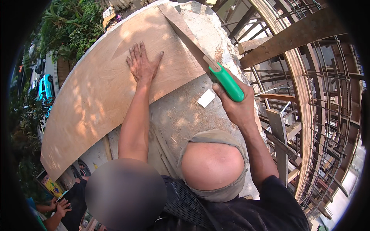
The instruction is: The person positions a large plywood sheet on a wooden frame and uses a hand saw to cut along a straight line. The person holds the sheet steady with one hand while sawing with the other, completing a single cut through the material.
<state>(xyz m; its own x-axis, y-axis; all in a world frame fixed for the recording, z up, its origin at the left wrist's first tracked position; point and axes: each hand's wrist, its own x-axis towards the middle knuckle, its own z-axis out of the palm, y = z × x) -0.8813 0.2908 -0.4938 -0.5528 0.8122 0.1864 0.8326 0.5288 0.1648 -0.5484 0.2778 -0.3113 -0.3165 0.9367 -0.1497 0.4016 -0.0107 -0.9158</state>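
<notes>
A large curved-looking sheet of plywood (100,73) lies across a rough concrete slab (177,111). My left hand (144,66) rests flat on the sheet with its fingers spread. In my right hand (238,107) is a handsaw (228,82), gripped by its green handle. Its long blade slants away to the far left, along the plywood's right part; how deep it sits in the wood I cannot tell. A small white rectangular piece (206,98) lies on the slab near my right hand. My bare knee (212,165) shows through torn trousers beside the sheet.
Timber beams (293,38) and steel rebar cages (331,96) fill the right side, beyond the slab's broken edge. Green plants (73,23) and a blue vehicle (46,86) are at left. Another person's hands (62,207) hold a dark object at lower left. Sawdust is scattered on the slab.
</notes>
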